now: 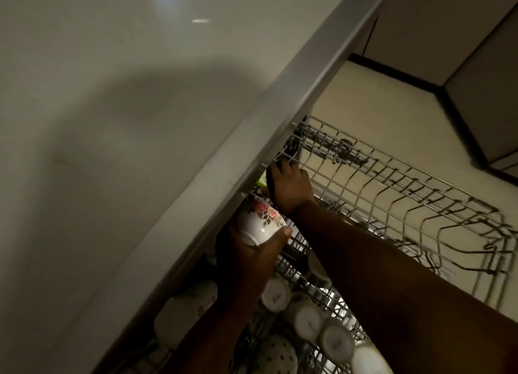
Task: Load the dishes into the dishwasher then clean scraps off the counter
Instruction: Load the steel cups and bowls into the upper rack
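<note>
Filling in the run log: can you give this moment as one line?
phase: loading upper rack | left hand: holds floral cup | right hand: reaching under counter edge, grip unclear | upturned cups racked

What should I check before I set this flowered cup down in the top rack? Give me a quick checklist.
1. Grip on the floral cup: ok, left hand holds it from below.
2. Cup turned mouth-down: ok, its base faces the palm.
3. Free slot in the upper rack: ok, right part is bare.
4. Right hand out of the way: not ok, it reaches into the rack at a dark item.
5. Room under the countertop edge: cannot tell.
</note>
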A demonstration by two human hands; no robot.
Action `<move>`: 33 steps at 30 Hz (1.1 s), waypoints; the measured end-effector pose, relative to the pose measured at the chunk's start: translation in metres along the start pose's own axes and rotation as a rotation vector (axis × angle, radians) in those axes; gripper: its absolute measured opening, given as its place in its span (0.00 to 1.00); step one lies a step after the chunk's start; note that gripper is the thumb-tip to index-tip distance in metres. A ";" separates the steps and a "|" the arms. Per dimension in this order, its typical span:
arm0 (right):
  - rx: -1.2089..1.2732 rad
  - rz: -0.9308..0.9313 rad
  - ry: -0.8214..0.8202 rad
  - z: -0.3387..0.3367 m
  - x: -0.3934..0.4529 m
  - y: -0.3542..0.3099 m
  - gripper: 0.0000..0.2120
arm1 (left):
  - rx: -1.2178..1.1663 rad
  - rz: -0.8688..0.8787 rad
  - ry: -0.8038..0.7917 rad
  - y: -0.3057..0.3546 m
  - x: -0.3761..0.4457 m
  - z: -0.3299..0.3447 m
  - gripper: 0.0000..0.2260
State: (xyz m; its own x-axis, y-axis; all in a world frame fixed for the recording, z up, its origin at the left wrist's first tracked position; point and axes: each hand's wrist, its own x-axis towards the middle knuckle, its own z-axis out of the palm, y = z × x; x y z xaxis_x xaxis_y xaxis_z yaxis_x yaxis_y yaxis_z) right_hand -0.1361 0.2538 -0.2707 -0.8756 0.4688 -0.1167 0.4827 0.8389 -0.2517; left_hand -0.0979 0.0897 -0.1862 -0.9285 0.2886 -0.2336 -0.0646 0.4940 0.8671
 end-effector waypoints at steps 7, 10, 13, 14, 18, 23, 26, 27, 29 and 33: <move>0.312 0.205 0.129 -0.015 -0.037 0.022 0.30 | -0.054 0.018 -0.029 0.003 0.010 0.019 0.50; 0.446 0.395 0.211 -0.020 -0.071 0.048 0.32 | -0.021 0.067 -0.101 0.012 0.015 0.036 0.51; 0.466 0.483 0.255 -0.023 -0.105 0.072 0.32 | 0.092 0.179 -0.195 0.022 0.022 0.058 0.49; 0.466 0.500 0.271 -0.025 -0.115 0.078 0.32 | 0.139 0.231 -0.232 0.024 0.026 0.067 0.47; 0.469 0.525 0.334 -0.031 -0.148 0.099 0.31 | 0.455 0.359 -0.297 0.023 0.047 0.104 0.44; 0.497 0.526 0.393 -0.029 -0.177 0.102 0.28 | 0.782 0.385 -0.286 0.003 0.072 0.135 0.43; 0.504 0.537 0.388 -0.022 -0.187 0.100 0.29 | 0.925 0.462 -0.267 -0.004 0.078 0.145 0.44; 0.507 0.539 0.381 -0.020 -0.189 0.099 0.30 | 0.929 0.451 -0.283 -0.006 0.079 0.148 0.45; 0.493 0.529 0.353 -0.019 -0.192 0.098 0.31 | 0.915 0.424 -0.318 -0.007 0.077 0.150 0.47; 0.350 0.475 0.187 -0.022 -0.189 0.091 0.36 | 0.865 0.426 -0.386 -0.006 0.065 0.133 0.54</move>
State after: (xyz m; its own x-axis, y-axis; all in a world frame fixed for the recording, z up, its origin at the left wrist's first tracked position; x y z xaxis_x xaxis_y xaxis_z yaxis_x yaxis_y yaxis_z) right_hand 0.0739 0.2472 -0.2500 -0.5334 0.8356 -0.1311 0.7559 0.4014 -0.5172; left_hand -0.1098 0.2148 -0.2647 -0.6228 0.7450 -0.2388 0.6675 0.6652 0.3346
